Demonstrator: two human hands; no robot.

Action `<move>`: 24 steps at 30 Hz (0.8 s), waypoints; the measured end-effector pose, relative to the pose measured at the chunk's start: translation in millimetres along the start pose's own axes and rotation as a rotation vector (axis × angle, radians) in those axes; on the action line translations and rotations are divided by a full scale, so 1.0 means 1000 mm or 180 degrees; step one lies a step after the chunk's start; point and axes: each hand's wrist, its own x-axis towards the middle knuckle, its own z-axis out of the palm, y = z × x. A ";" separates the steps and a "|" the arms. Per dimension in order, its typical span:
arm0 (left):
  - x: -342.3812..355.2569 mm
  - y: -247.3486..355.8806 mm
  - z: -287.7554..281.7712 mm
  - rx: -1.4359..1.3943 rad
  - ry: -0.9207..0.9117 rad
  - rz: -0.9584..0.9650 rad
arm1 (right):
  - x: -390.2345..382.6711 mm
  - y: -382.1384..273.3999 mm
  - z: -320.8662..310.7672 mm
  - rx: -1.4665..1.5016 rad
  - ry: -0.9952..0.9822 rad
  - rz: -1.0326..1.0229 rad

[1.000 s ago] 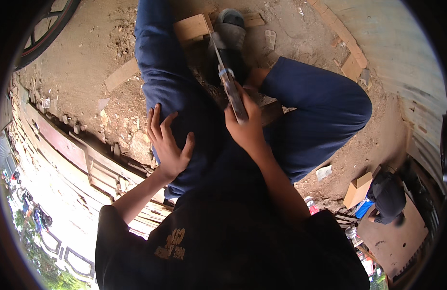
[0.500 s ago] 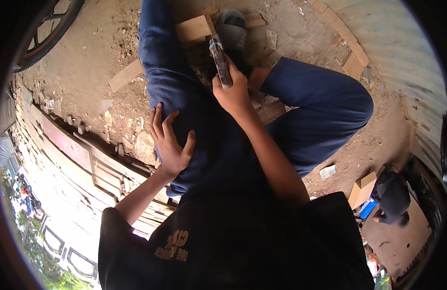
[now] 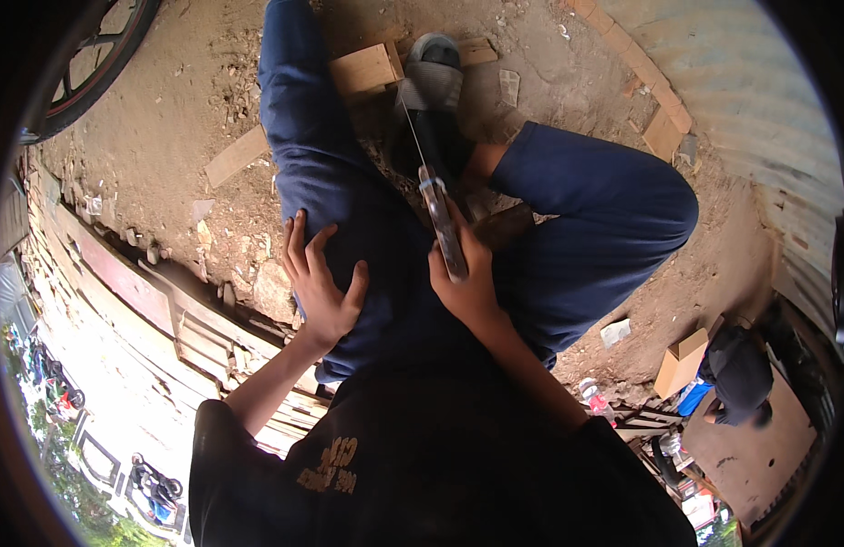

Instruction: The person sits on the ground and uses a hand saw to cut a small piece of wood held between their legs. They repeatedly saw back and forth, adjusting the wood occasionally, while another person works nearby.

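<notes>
My right hand (image 3: 467, 278) is wrapped around the worn handle of a handsaw (image 3: 443, 226). Its thin blade, seen nearly edge-on, points away from me toward the end of a wooden board (image 3: 362, 70). Whether the teeth touch the wood I cannot tell. Beside that end rests my foot in a grey sandal (image 3: 434, 84); another piece of wood (image 3: 477, 50) shows just past it. My left hand (image 3: 323, 290) lies open with fingers spread on my left thigh, in dark blue trousers, holding nothing.
Dirt ground with a loose plank (image 3: 237, 157) lies to the left, below a wheel (image 3: 93, 68). Stacked timber (image 3: 157, 296) runs along the left. Corrugated metal sheet (image 3: 750, 100) stands at right. Lower right, another person (image 3: 743, 374) bends over a board near a cardboard box (image 3: 682, 363).
My right hand has drawn the saw back toward my body, so more of the blade now shows. The left hand stays on the thigh.
</notes>
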 end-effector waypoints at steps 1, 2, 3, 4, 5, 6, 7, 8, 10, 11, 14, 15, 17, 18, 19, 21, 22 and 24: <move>-0.002 0.001 0.001 0.0004 0.0002 -0.0016 | -0.001 0.004 -0.006 -0.0015 -0.0058 0.0096; -0.001 0.002 0.002 0.0027 0.0030 0.0011 | -0.003 0.007 -0.010 -0.0029 -0.0116 0.0192; -0.001 0.004 0.001 0.0023 0.0015 0.0029 | 0.008 0.005 -0.009 0.0140 -0.0153 0.0353; -0.002 0.005 0.001 0.0039 0.0003 0.0053 | 0.035 0.003 -0.004 0.0330 -0.0183 0.0509; -0.002 0.005 0.003 0.0052 -0.0002 0.0048 | 0.054 0.003 -0.001 0.0519 -0.0205 0.0632; 0.001 0.003 0.002 0.0089 0.0009 0.0060 | 0.062 0.004 0.002 0.0575 -0.0182 0.0617; 0.002 0.002 0.001 0.0125 0.0021 0.0071 | 0.068 0.004 0.004 0.0630 -0.0159 0.0600; 0.001 0.002 0.001 0.0066 0.0011 0.0041 | 0.071 0.003 0.004 0.0684 -0.0138 0.0583; -0.001 0.001 0.001 -0.0029 0.0013 -0.0029 | 0.039 -0.016 -0.007 0.0490 -0.0124 0.0504; 0.002 0.001 0.001 -0.0002 0.0041 -0.0010 | 0.018 -0.017 -0.012 0.0410 -0.0092 0.0430; -0.001 0.004 0.003 0.0058 0.0057 -0.0021 | 0.001 -0.007 -0.016 0.0382 -0.0090 0.0428; -0.003 0.004 0.004 0.0084 0.0039 -0.0031 | 0.015 -0.006 -0.012 0.0350 -0.0131 0.0538; -0.003 0.005 0.005 0.0058 0.0062 -0.0014 | 0.054 -0.003 0.003 0.0566 -0.0115 0.0513; -0.003 0.005 0.005 0.0029 0.0113 -0.0002 | 0.062 0.001 0.012 0.0584 -0.0037 0.0448; 0.001 0.005 0.004 0.0006 0.0144 0.0051 | 0.068 0.005 0.021 0.0613 0.0085 0.0391; 0.015 -0.002 -0.005 0.0432 0.0001 0.0370 | 0.054 0.015 0.026 0.0374 0.0294 0.0182; 0.024 -0.003 -0.010 0.0646 -0.0063 0.0505 | 0.041 0.012 0.019 0.0344 0.0204 0.0264; 0.081 0.004 -0.015 0.0572 -0.0003 0.0693 | 0.019 0.012 0.003 0.0238 -0.0008 0.0424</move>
